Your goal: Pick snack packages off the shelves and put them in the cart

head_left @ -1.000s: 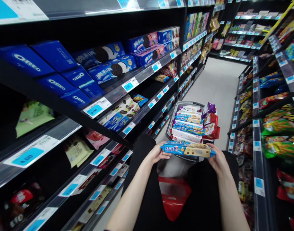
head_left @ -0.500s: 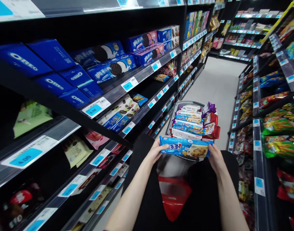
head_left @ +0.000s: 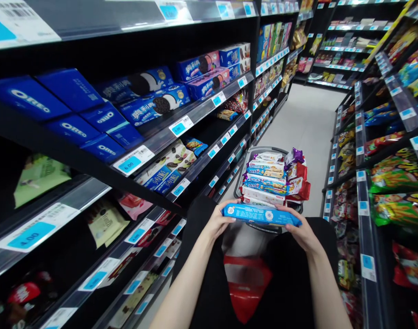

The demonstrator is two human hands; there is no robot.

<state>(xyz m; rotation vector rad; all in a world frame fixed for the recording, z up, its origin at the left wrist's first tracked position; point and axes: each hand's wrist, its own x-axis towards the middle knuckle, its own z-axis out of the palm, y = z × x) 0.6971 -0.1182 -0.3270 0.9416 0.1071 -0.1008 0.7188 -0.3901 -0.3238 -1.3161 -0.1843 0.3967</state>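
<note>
A blue cookie packet (head_left: 260, 215) is held level between my two hands, above the near edge of a grey basket (head_left: 240, 171). My left hand (head_left: 219, 220) is closed on its left end, thumb on the near side. At the other end my right hand (head_left: 300, 227) grips it, with fingers along the top edge. A narrow side of the packet, printed with small text, faces me. In the basket just beyond lie several cookie packets (head_left: 266, 180) in a row, white and blue, with red and purple wrappers (head_left: 297, 176) to their right.
Shelves on my left hold blue Oreo boxes (head_left: 71, 130) and other biscuit boxes (head_left: 157, 103). Snack bags (head_left: 399, 208) fill the rack on my right. The grey aisle floor (head_left: 303, 109) runs ahead to more shelves. A red bag-like item (head_left: 245, 292) shows between my legs.
The packet has been turned in my hands: its front with the cookie picture faced me, and now a narrow printed side does. My right fingers have shifted onto its top edge.
</note>
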